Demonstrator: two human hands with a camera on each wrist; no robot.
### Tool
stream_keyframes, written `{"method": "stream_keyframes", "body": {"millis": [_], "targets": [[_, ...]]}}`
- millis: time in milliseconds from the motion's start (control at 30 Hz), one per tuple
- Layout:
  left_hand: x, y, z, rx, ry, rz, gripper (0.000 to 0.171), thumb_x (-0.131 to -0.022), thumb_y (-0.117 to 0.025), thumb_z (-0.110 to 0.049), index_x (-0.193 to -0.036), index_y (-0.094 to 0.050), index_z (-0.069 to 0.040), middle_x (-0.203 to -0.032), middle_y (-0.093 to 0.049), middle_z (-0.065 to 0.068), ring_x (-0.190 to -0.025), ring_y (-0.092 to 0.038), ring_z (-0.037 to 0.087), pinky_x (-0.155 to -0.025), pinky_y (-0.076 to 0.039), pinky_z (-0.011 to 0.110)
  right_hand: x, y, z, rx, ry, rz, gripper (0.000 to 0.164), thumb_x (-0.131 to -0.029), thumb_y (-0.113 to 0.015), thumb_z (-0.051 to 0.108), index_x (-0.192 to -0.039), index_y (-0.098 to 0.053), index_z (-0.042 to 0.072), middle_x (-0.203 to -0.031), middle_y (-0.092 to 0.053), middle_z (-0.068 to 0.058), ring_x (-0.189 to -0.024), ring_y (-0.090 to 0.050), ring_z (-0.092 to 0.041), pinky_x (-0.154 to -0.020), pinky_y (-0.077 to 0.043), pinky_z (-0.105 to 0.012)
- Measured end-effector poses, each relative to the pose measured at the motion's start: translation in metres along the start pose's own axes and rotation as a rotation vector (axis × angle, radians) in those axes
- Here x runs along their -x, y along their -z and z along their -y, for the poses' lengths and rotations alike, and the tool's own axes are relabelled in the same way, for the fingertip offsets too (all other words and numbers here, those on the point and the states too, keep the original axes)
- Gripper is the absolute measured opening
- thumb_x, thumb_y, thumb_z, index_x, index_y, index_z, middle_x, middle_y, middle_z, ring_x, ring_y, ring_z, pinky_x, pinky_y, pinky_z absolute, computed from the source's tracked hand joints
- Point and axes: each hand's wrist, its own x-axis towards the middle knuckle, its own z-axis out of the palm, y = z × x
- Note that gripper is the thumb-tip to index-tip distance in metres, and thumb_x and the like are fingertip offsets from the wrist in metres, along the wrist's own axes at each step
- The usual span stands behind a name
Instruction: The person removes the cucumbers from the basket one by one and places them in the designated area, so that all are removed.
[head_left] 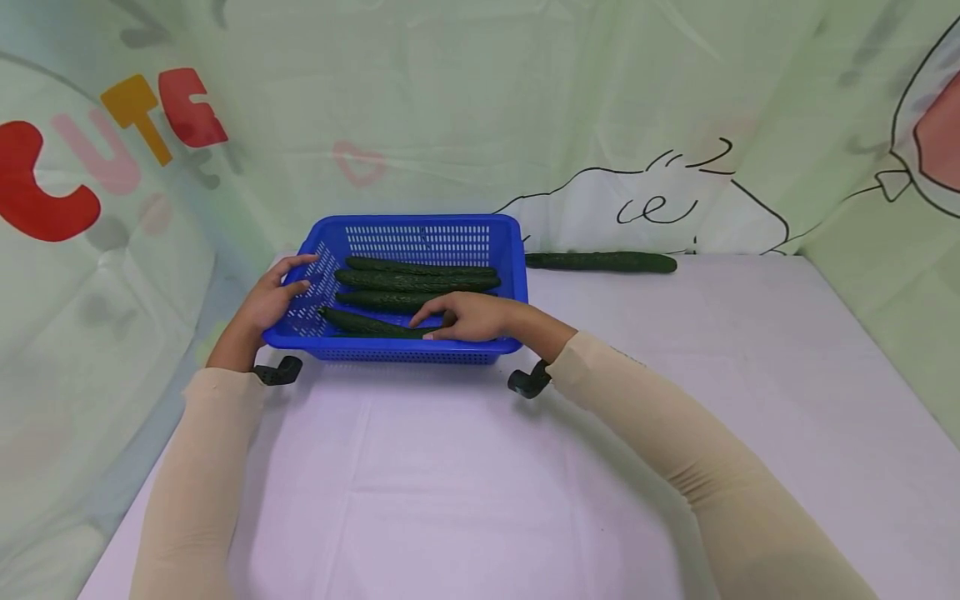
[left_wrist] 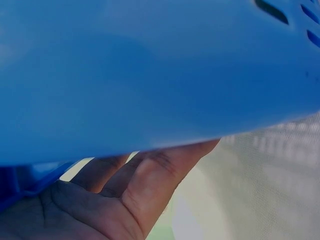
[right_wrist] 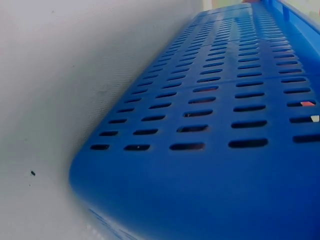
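Observation:
A blue slotted plastic basket point(head_left: 408, 353) stands on the table with several dark green cucumbers point(head_left: 416, 282) lying lengthwise in it. My left hand point(head_left: 267, 298) grips the basket's left rim. In the left wrist view, that hand point(left_wrist: 132, 195) shows its fingers going up behind the blue wall. My right hand point(head_left: 476, 317) reaches over the right side into the basket, thumb and fingers around the right part of the front cucumber point(head_left: 367, 324). From the right wrist, the basket wall point(right_wrist: 200, 190) hides most of this hand. One more cucumber point(head_left: 603, 262) lies outside, right of the basket.
A pale lilac cloth point(head_left: 450, 483) covers the table. Behind it and at the left hangs a printed light green curtain point(head_left: 465, 108), close to the basket's back edge. A black wrist camera point(head_left: 529, 380) hangs beside the basket's front right corner.

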Motion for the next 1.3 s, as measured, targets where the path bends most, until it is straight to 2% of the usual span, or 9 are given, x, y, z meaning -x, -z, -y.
{"method": "stream_keyframes", "body": {"millis": [167,400,700,933,1033,1133,1167,1233,1300], "targets": [[0.0,0.0,0.0,0.002,0.001,0.001,0.05,-0.104,-0.041,-0.021,-0.153,-0.032,-0.029,-0.167,-0.01,0.012,-0.142,-0.031,0.051,-0.104,-0.038,0.067,0.001,0.0,0.0,-0.031,0.036,-0.001,0.034,-0.099,-0.058,0.021,-0.133,-0.061,0.021,-0.144,-0.053,-0.003,-0.086,-0.063,-0.01,-0.076,-0.046,-0.025],[0.0,0.001,0.001,0.008,-0.002,0.0,0.049,-0.105,-0.041,-0.022,-0.153,-0.033,-0.029,-0.167,-0.01,0.011,-0.142,-0.032,0.05,-0.105,-0.038,0.066,0.001,-0.001,0.001,-0.034,0.018,0.001,0.031,-0.1,-0.058,0.02,-0.13,-0.063,0.021,-0.148,-0.05,-0.003,-0.1,-0.066,-0.014,-0.08,-0.047,-0.025],[0.0,0.001,0.001,0.009,-0.001,0.007,0.049,-0.104,-0.042,-0.022,-0.153,-0.033,-0.029,-0.167,-0.01,0.012,-0.141,-0.033,0.05,-0.104,-0.039,0.066,0.004,-0.002,0.001,0.05,0.055,-0.059,0.033,-0.1,-0.057,0.021,-0.133,-0.061,0.022,-0.144,-0.054,-0.001,-0.129,-0.055,-0.02,-0.105,-0.046,-0.037],[0.0,0.001,0.001,0.007,-0.001,0.009,0.05,-0.105,-0.041,-0.021,-0.153,-0.033,-0.03,-0.167,-0.01,0.011,-0.141,-0.033,0.05,-0.104,-0.039,0.066,0.009,-0.003,0.001,0.1,0.056,-0.124,0.032,-0.1,-0.057,0.022,-0.13,-0.063,0.028,-0.143,-0.056,0.0,-0.13,-0.053,-0.022,-0.084,-0.048,-0.033],[0.0,0.001,0.001,0.006,-0.001,0.007,0.05,-0.105,-0.041,-0.021,-0.153,-0.033,-0.03,-0.167,-0.009,0.011,-0.142,-0.033,0.05,-0.104,-0.039,0.066,0.011,-0.003,0.002,0.123,0.044,-0.139,0.034,-0.1,-0.057,0.021,-0.134,-0.061,0.027,-0.141,-0.058,-0.001,-0.098,-0.064,-0.018,-0.066,-0.041,-0.028],[0.0,0.001,0.001,0.009,-0.001,0.006,0.05,-0.105,-0.041,-0.022,-0.153,-0.032,-0.03,-0.167,-0.009,0.011,-0.142,-0.032,0.05,-0.104,-0.039,0.066,0.012,-0.002,0.003,0.144,0.035,-0.151,0.036,-0.1,-0.057,0.021,-0.136,-0.06,0.025,-0.132,-0.063,-0.003,-0.058,-0.048,-0.013,-0.054,-0.03,-0.027],[0.0,0.001,0.001,0.011,-0.001,0.007,0.05,-0.105,-0.041,-0.022,-0.153,-0.032,-0.03,-0.167,-0.009,0.011,-0.142,-0.032,0.05,-0.104,-0.039,0.066,0.013,-0.002,0.004,0.152,0.032,-0.154,0.036,-0.1,-0.057,0.02,-0.136,-0.061,0.024,-0.125,-0.067,-0.005,-0.051,-0.038,-0.012,-0.053,-0.028,-0.026],[0.0,0.001,0.001,0.012,0.002,0.01,0.05,-0.105,-0.041,-0.022,-0.153,-0.032,-0.03,-0.167,-0.008,0.011,-0.142,-0.032,0.05,-0.104,-0.039,0.066,0.013,-0.002,0.005,0.168,0.03,-0.158,0.035,-0.1,-0.057,0.02,-0.135,-0.062,0.023,-0.106,-0.069,-0.009,-0.047,-0.032,-0.008,-0.05,-0.025,-0.024],[0.0,0.001,0.0,0.014,0.004,0.013,0.05,-0.105,-0.041,-0.022,-0.153,-0.032,-0.03,-0.167,-0.009,0.011,-0.142,-0.032,0.05,-0.103,-0.039,0.066,0.014,-0.002,0.006,0.187,0.033,-0.166,0.035,-0.1,-0.057,0.019,-0.134,-0.062,0.023,-0.1,-0.069,-0.008,-0.045,-0.027,-0.009,-0.049,-0.024,-0.024]]}}
